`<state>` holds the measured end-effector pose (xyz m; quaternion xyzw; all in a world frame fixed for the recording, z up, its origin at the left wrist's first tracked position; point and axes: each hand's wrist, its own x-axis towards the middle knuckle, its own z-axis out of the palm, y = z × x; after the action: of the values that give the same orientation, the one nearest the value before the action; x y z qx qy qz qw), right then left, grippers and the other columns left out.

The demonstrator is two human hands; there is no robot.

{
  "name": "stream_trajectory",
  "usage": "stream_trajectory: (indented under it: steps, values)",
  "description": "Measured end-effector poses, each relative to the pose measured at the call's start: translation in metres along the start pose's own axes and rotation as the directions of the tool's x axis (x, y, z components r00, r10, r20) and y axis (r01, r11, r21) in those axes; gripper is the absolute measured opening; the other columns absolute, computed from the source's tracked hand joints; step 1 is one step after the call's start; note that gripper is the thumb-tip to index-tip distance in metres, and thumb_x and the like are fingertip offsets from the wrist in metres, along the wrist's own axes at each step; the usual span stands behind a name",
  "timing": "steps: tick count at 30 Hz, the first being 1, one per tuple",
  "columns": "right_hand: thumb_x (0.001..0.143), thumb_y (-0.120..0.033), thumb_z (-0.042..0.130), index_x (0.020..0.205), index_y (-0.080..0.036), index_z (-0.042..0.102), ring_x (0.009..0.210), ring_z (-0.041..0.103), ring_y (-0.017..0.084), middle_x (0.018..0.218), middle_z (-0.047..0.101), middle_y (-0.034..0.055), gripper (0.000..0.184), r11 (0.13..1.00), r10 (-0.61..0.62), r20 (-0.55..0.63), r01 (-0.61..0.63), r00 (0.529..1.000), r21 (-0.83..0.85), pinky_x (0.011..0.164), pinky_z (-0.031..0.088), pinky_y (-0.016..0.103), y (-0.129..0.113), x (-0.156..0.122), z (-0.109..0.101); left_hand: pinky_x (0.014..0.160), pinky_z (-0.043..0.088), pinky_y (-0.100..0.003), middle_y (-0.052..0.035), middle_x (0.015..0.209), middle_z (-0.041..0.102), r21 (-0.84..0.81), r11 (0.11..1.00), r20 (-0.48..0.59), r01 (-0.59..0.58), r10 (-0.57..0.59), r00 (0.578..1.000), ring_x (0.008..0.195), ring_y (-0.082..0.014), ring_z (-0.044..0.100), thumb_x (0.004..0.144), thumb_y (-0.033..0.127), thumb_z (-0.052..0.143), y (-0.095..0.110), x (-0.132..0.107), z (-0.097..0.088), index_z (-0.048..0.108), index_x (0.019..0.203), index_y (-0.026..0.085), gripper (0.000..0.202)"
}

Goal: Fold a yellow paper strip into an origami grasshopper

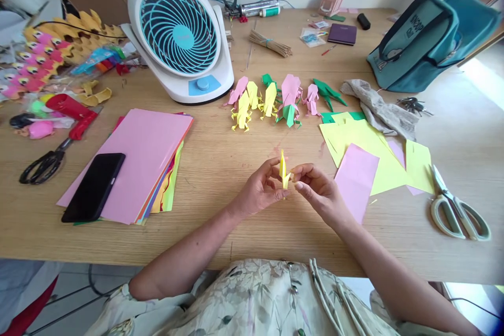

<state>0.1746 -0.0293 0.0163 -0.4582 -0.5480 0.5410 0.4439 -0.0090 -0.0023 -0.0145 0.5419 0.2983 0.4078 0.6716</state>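
Observation:
Between my hands, above the table's front half, is a small piece of folded yellow paper standing roughly upright. My left hand pinches it from the left, thumb below and fingers behind. From the other side, my right hand has thumb and forefinger closed at a small yellow flap on its right edge. Beyond my hands stand several folded paper figures in yellow, pink and green. Sheets of yellow paper and a pink paper piece lie right of my right hand.
White-handled scissors lie at the right, with a grey cloth and teal bag behind. On the left are a stack of coloured paper, a black phone, black-handled scissors and a fan.

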Motion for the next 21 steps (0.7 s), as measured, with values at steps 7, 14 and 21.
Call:
stream_trajectory:
  steps: [7, 14, 21]
  values:
    - [0.078, -0.056, 0.074, 0.084, -0.023, 0.056, 0.074, 0.055, 0.016, 0.078, 0.058, 0.0009, 0.038, 0.996, 0.051, 0.041, -0.054, 0.998, 0.072, 0.067, 0.048, 0.030, 0.003, 0.001, 0.002, 0.075, 0.052, -0.025, -0.0033, 0.101, 0.058, 0.088, 0.996, -0.022, 0.010, -0.008, 1.000, 0.086, -0.0141, 0.062, 0.077, 0.033, 0.080, -0.003, -0.003, 0.007, 0.047, 0.135, 0.026, 0.067]
    - [0.075, -0.055, 0.077, 0.079, -0.023, 0.057, 0.066, 0.054, 0.014, 0.070, 0.057, -0.0011, 0.038, 0.993, 0.083, -0.060, -0.077, 0.995, 0.089, 0.064, 0.047, 0.029, 0.007, 0.003, -0.001, 0.069, 0.048, -0.021, -0.0007, 0.098, 0.053, 0.064, 0.998, -0.075, -0.003, 0.007, 0.997, 0.077, -0.0097, 0.057, 0.078, 0.031, 0.078, 0.006, -0.002, 0.006, 0.046, 0.135, 0.025, 0.067]
    - [0.073, -0.054, 0.079, 0.085, -0.023, 0.059, 0.066, 0.053, 0.012, 0.080, 0.057, -0.0006, 0.038, 0.988, 0.104, -0.139, -0.086, 0.985, 0.131, 0.065, 0.049, 0.028, 0.013, 0.007, -0.002, 0.077, 0.047, -0.024, -0.0051, 0.108, 0.062, 0.058, 0.997, -0.109, -0.051, 0.057, 0.992, 0.083, -0.0119, 0.060, 0.081, 0.031, 0.074, 0.006, -0.001, 0.005, 0.044, 0.136, 0.023, 0.064]
